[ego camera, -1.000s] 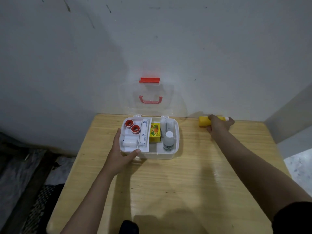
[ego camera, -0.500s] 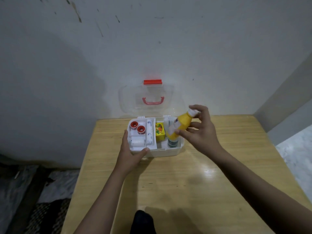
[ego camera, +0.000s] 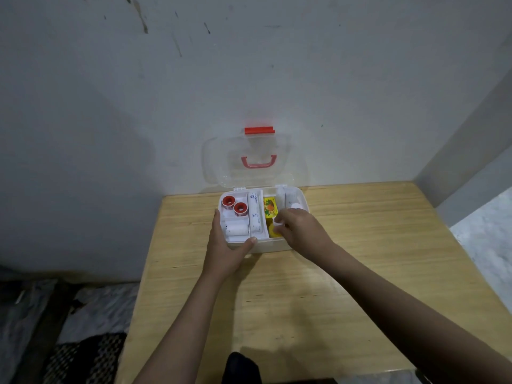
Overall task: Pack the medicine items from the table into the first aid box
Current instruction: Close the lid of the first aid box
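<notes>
The white first aid box point(ego camera: 277, 246) stands open at the far side of the wooden table point(ego camera: 346, 286), its clear lid point(ego camera: 221, 162) with red handle leaning on the wall. Inside lie two red tape rolls point(ego camera: 235, 205), white bandage rolls point(ego camera: 237, 228), a long white tube point(ego camera: 255, 214), a yellow carton point(ego camera: 270, 207) and a white-capped bottle point(ego camera: 295, 205). My left hand point(ego camera: 227, 250) grips the box's front left corner. My right hand point(ego camera: 300, 228) reaches into the middle compartment, fingers closed on the yellow bottle point(ego camera: 275, 231), which is mostly hidden beneath them.
A grey wall rises right behind the box. The table's right edge meets a pale floor point(ego camera: 487, 231); dark patterned cloth point(ego camera: 83, 356) lies on the floor to the left.
My right hand picked the yellow bottle up from the far right of the table, carried it left over the box, and has now lowered it into the middle compartment. My left hand stayed on the box.
</notes>
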A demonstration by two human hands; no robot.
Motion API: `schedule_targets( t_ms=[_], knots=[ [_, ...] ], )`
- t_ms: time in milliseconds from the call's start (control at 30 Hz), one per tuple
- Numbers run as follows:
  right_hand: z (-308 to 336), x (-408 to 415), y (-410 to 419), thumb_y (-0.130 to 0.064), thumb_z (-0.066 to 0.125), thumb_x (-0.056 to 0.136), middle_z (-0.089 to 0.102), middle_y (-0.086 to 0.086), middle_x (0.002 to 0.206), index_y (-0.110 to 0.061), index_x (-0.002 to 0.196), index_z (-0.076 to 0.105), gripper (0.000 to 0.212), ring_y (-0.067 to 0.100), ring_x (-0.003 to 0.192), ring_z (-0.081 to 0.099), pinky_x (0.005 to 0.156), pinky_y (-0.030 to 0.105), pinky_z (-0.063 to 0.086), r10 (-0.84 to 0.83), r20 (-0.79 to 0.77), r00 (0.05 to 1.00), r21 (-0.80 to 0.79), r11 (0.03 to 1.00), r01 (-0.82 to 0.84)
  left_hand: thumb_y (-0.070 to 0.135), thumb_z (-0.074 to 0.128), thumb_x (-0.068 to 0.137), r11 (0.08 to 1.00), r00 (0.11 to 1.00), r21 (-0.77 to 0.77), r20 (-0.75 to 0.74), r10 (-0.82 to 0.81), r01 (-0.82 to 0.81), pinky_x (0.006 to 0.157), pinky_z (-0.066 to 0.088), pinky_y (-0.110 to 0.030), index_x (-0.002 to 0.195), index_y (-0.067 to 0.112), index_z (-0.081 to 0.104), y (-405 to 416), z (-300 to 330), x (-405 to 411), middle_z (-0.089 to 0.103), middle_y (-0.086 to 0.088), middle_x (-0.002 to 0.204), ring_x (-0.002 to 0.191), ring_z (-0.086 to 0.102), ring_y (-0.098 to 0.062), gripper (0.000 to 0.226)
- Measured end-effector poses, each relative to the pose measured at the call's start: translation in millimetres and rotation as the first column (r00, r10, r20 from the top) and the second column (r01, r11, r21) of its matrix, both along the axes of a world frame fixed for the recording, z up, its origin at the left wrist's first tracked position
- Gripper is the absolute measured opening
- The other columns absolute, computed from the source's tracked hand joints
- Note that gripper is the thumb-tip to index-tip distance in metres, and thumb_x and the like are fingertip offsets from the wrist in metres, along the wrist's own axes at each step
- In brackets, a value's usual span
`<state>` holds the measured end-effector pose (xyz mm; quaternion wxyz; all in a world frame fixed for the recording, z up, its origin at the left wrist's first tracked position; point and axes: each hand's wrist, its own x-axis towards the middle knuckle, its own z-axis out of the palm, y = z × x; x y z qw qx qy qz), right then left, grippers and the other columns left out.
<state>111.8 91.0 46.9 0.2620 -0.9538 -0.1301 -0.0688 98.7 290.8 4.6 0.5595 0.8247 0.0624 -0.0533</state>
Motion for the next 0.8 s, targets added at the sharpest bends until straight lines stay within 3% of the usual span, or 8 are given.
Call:
schedule_targets(
  t_ms=[100,200,300,400,500,567,700,800],
  knots=[
    [6,2,-6,-0.021,0.067,0.083,0.067,0.009,0.098,-0.008,0.097,0.069,0.019,0.023,0.082,0.062,0.07,0.035,0.052,-0.013,0.006,1.0,0.014,1.0,0.013,0.046,0.081,0.062,1.0,1.0,-0.001,0.01,-0.012,0.012,0.105,0.043,-0.042,0.149,0.036,0.01,-1,2,3,0.037,0.007,0.15,0.132,0.041,-0.014,0.112],
    [32,17,3,-0.026,0.071,0.081,0.061,0.003,0.096,-0.009,0.1,0.069,0.025,0.013,0.071,0.057,0.065,0.023,0.046,-0.023,0.088,0.996,0.123,0.992,0.012,0.043,0.082,0.064,1.0,0.999,-0.01,0.032,0.016,-0.016,0.104,0.044,-0.041,0.149,0.036,0.011,17,6,10,0.037,0.007,0.149,0.131,0.042,-0.013,0.111],
    [55,42,-4,-0.027,0.068,0.084,0.061,0.005,0.099,-0.011,0.105,0.066,0.027,0.013,0.072,0.057,0.065,0.016,0.04,-0.213,0.199,0.957,0.286,0.946,0.151,0.039,0.082,0.067,1.0,0.999,-0.005,0.039,0.006,-0.006,0.104,0.043,-0.039,0.15,0.035,0.012,18,4,8,0.037,0.008,0.149,0.131,0.041,-0.012,0.108],
    [73,79,-7,-0.036,0.06,0.088,0.058,0.006,0.119,-0.013,0.121,0.056,0.041,0.014,0.095,0.057,0.072,0.016,0.04,-0.419,0.002,0.908,0.519,0.777,0.357,0.039,0.082,0.068,1.0,0.999,-0.012,0.035,0.0,0.0,0.106,0.042,-0.038,0.15,0.035,0.01,15,0,3,0.036,0.009,0.15,0.132,0.04,-0.01,0.109],
    [80,111,-5,-0.046,0.049,0.092,0.05,0.008,0.137,-0.013,0.134,0.043,0.055,0.021,0.12,0.05,0.089,0.026,0.038,-0.399,-0.272,0.876,0.612,0.631,0.477,0.037,0.082,0.069,1.0,1.0,-0.023,0.02,-0.009,0.01,0.105,0.041,-0.035,0.15,0.035,0.01,13,-1,1,0.036,0.011,0.149,0.131,0.04,-0.009,0.109],
    [79,116,-1,-0.05,0.043,0.093,0.047,0.009,0.141,-0.014,0.136,0.042,0.056,0.023,0.127,0.046,0.095,0.03,0.038,-0.366,-0.31,0.877,0.611,0.63,0.479,0.039,0.082,0.068,1.0,1.0,-0.026,0.02,-0.014,0.015,0.106,0.041,-0.036,0.15,0.036,0.01,12,-2,0,0.036,0.011,0.149,0.132,0.04,-0.009,0.109],
    [69,102,3,-0.049,0.041,0.094,0.054,0.005,0.134,-0.02,0.128,0.051,0.047,0.017,0.122,0.05,0.091,0.028,0.04,-0.366,-0.174,0.914,0.588,0.706,0.395,0.037,0.082,0.068,0.999,1.0,-0.034,0.005,-0.008,0.008,0.103,0.043,-0.033,0.149,0.036,0.011,11,0,1,0.035,0.01,0.149,0.13,0.04,-0.009,0.108],
    [53,78,-1,-0.049,0.046,0.091,0.058,0.006,0.124,-0.025,0.121,0.058,0.041,0.015,0.116,0.053,0.092,0.029,0.042,-0.375,-0.09,0.923,0.566,0.743,0.357,0.041,0.083,0.066,1.0,1.0,-0.029,0.006,-0.005,0.005,0.105,0.043,-0.039,0.149,0.038,0.01,11,0,1,0.034,0.009,0.15,0.132,0.04,-0.011,0.111]
  ],
)
